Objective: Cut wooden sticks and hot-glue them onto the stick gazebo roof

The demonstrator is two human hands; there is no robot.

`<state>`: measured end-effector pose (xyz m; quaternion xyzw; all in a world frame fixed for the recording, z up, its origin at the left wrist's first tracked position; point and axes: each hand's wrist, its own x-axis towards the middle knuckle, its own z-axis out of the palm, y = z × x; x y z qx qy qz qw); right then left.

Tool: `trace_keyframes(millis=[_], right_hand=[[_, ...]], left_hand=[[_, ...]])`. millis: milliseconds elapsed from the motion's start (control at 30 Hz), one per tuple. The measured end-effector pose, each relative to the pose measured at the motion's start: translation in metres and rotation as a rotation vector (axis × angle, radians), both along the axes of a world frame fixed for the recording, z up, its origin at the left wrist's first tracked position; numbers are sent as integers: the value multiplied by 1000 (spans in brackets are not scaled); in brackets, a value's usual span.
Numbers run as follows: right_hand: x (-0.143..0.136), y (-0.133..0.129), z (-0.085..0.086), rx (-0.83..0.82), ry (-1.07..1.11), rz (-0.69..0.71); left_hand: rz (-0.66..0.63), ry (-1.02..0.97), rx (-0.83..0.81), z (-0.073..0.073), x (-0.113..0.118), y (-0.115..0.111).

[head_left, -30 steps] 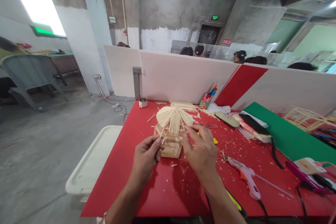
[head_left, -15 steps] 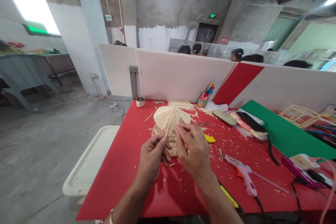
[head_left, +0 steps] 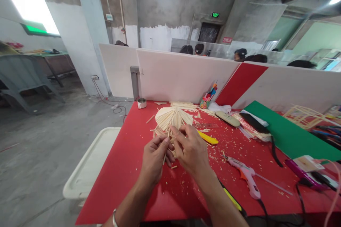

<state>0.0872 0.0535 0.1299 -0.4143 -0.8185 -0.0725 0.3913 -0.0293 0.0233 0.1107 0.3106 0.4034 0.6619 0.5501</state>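
Note:
My left hand pinches a thin wooden stick between thumb and forefinger. The stick slants up and away from me, its lower end showing below the fingers. My right hand is closed, with its fingertips at the stick's upper part; the exact grip is partly hidden. Just beyond both hands lies a fan-shaped, roof-like piece made of wooden sticks, its slats spreading from a peak. More stickwork beneath it is mostly covered by my hands. A short stick offcut lies on the red tabletop below my fingers.
Right of my hands are a yellow cutter, a pink glue gun and a yellow-black knife. Behind stand a pen cup, a tape roll and loose sticks. A green board lies right; a white partition borders the back.
My right hand has shifted left, bringing its fingertips to the stick. The stick now stands steeper and shows below my left fingers. More of the yellow cutter is uncovered.

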Motion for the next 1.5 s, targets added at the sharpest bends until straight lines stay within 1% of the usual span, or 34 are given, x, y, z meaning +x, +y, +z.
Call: trace_keyframes(millis=[100,233,367,667,833,1067,1167,1233,1300,1333,1367,1433,1500], right_hand=[[0,0,-1,-33,-18,-8],[-2,0,1,-80,-53,-10],[-3,0,3,-93,-65,-17],[1,-1,4,-187,-14,25],[0,0,5,-194,2,31],[-1,2,6,-188,5,40],[1,-5,7,-169,42,77],[7,-15,5,-174,92,147],[20,-28,0,-218,132,201],[29,-35,-6,-253,136,195],[40,-42,-12,-296,127,162],[65,-55,-30,-395,67,14],[92,-67,-50,-509,-41,-192]], left_hand=[[-9,-3,-6,1,0,1],[-11,-13,-17,5,0,2],[-23,-23,-30,8,0,2],[-26,-67,-48,7,4,3],[-27,-81,-48,7,5,4],[9,-80,-1,2,6,8],[27,-71,6,1,5,7],[49,-37,17,2,2,2],[98,39,31,3,-2,-9],[133,83,26,3,-3,-16],[172,126,26,2,-5,-23],[203,197,28,-2,-4,-36],[106,242,19,-10,4,-44]])
